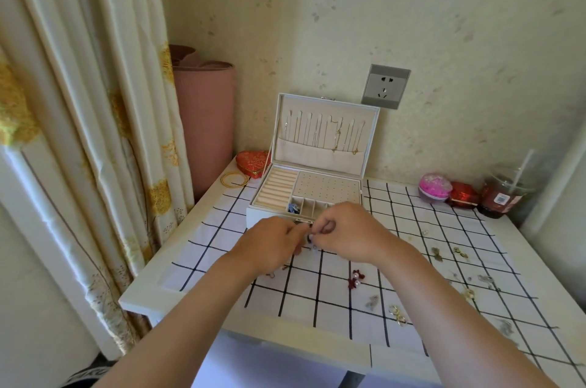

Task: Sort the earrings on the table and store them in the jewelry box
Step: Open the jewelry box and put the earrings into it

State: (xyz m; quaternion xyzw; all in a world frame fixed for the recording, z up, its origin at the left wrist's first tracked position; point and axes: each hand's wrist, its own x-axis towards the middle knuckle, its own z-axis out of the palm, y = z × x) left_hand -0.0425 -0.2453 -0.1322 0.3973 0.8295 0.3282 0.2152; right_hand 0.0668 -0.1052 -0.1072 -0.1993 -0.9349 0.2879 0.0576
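Just in front of the jewelry box, above the checked cloth that covers the white surface, the two hands meet fingertip to fingertip in the head view. The left hand has its fingers curled, with thumb and forefinger pinching a small earring. The right hand pinches the same piece from the other side, its other fingers folded toward the palm. The piece is too small for its shape to be made out. It sits between the two hands, just short of the box's front wall and near the row of small compartments, one of which holds a blue item.

The box stands open, its lid upright against the wall, with thin necklaces hanging inside. More earrings lie loose on the cloth to the right of the hands. A red bow pair with pearls is nearest the right wrist, and a silver piece and gold hoops lie nearer the front edge. Others lie farther right, well apart from the hands.

Left of the box sit a red heart-shaped box and gold bangles. At the far right corner stand a pink ball, a small red box and a drink cup with a straw.
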